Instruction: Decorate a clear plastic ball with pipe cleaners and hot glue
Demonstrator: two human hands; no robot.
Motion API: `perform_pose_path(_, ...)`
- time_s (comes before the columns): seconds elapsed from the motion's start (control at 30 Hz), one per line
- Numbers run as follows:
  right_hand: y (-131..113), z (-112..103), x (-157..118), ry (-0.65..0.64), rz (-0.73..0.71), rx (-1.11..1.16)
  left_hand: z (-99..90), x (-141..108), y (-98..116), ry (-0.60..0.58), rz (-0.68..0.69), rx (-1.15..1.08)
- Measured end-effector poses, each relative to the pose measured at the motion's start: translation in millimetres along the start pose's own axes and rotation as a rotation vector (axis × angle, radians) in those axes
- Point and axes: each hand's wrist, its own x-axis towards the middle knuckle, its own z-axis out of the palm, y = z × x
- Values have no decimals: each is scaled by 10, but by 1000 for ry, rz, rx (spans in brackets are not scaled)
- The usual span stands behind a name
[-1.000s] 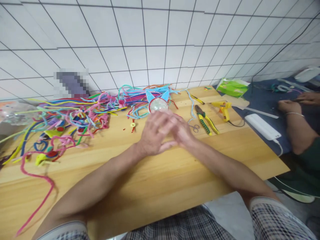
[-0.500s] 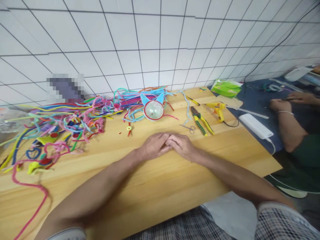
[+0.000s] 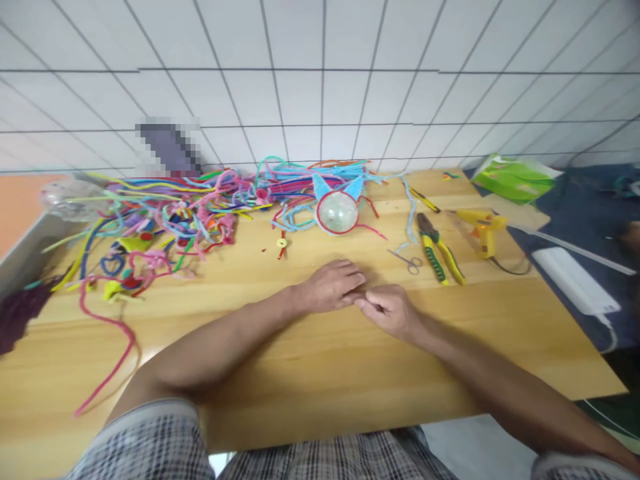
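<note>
My left hand [image 3: 333, 287] rests on the wooden table with its back up and its fingers curled together; nothing shows in it. Against its fingertips is my right hand [image 3: 393, 311], closed around what looks like a finger of the left. Beyond them stands a clear round ornament [image 3: 337, 212] with a red rim and two blue pipe-cleaner ears. To the right of the hands lie small scissors [image 3: 411, 265] and pliers [image 3: 441, 252] with green and yellow handles. A small red piece with a yellow button [image 3: 282, 244] lies on the left.
A heap of coloured pipe cleaners [image 3: 200, 207] spreads along the wall, and a pink one [image 3: 131, 337] trails forward. On the right are a yellow glue gun [image 3: 484, 230], a cutter knife [image 3: 425, 200], a white power strip [image 3: 575, 280] and a green packet [image 3: 515, 180].
My hands were clasped with fingers overlapping; now they have drawn slightly apart and the right has closed at the left's fingertips. The view has turned right, and the co-worker's arms have left it.
</note>
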Motion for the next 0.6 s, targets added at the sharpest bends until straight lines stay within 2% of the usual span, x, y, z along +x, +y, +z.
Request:
perform_pose_path(0.1,10,5,17,-2,24,-20,23,29,-10,-30,6,31)
perform_pose_path(0.3,46,11,30,79,-7,-49,-13,82,29,-50,20,108)
perform_pose_path(0.47,38,-7,18,141,86,-43,-13,98,71,4,25,121)
perform_pose_path(0.6,56,-12,22,156,128,-22,-78,127,108,-16,21,177)
